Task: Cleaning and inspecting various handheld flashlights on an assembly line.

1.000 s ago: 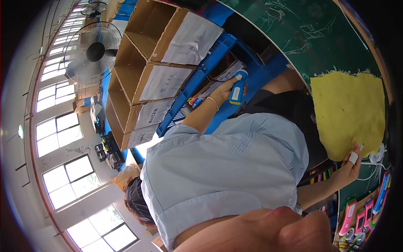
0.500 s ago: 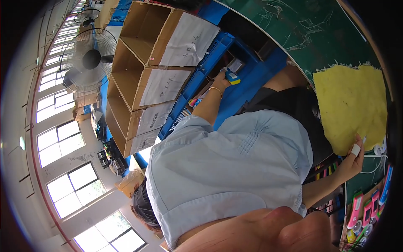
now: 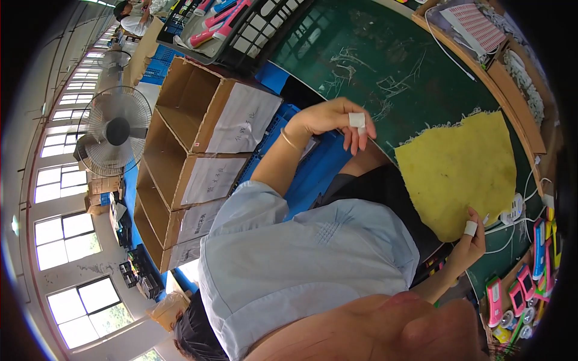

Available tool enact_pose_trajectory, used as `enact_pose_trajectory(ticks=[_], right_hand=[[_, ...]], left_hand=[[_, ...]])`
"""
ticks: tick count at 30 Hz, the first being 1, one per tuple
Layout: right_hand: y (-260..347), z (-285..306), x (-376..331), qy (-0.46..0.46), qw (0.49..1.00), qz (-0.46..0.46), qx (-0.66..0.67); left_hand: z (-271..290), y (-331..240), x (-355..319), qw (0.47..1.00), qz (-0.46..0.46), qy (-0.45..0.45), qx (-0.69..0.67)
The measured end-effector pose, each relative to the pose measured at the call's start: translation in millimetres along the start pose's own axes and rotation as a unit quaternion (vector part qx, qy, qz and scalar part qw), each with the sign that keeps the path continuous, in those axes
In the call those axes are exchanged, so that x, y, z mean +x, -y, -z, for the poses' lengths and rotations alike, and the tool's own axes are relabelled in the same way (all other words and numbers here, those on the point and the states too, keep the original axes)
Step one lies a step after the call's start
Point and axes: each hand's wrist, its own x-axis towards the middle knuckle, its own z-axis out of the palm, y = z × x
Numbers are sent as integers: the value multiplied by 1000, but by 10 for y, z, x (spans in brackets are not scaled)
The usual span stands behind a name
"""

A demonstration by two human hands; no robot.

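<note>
My left hand (image 3: pixel 330 119) hangs over the edge of the green table (image 3: pixel 307 45), its fingers loosely bent and apart with nothing visible in them. White tape wraps one finger, and a thin band circles the wrist. At the lower edge of a frayed yellow cloth (image 3: pixel 460 174), my right hand (image 3: pixel 468 245) is closed with a taped finger. A thin white stick-like thing (image 3: pixel 486 219) pokes out from its fingers; its kind is too small to tell. The cloth lies flat on the table before my lap.
Labelled cardboard compartments (image 3: pixel 208 120) and a blue crate (image 3: pixel 283 123) stand to the left. A black basket (image 3: pixel 265 27) holds pink devices. More pink devices (image 3: pixel 495 301) lie at lower right, near a white power strip (image 3: pixel 513 207). A fan (image 3: pixel 117 129) is further left.
My left hand has come away from the blue crate to the table edge; the yellow and blue device is gone from it. My right hand stays at the cloth. The view has shifted.
</note>
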Motion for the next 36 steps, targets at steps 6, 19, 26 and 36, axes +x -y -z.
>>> enact_pose_trajectory(ticks=[6, 19, 26, 36], right_hand=[[-21, -49, 32, -15, 1000, 15, -17], [50, -78, 62, -27, 997, 45, -54], [16, -112, 72, -39, 995, 85, -39], [-18, -84, 8, -44, 995, 84, -30]], left_hand=[[1058, -814, 1688, 744, -241, -420, 460], [1834, -983, 3051, 633, 50, -566, 526], [1805, -1054, 2906, 642, 36, -568, 514], [391, -1446, 1799, 613, -439, -445, 483]])
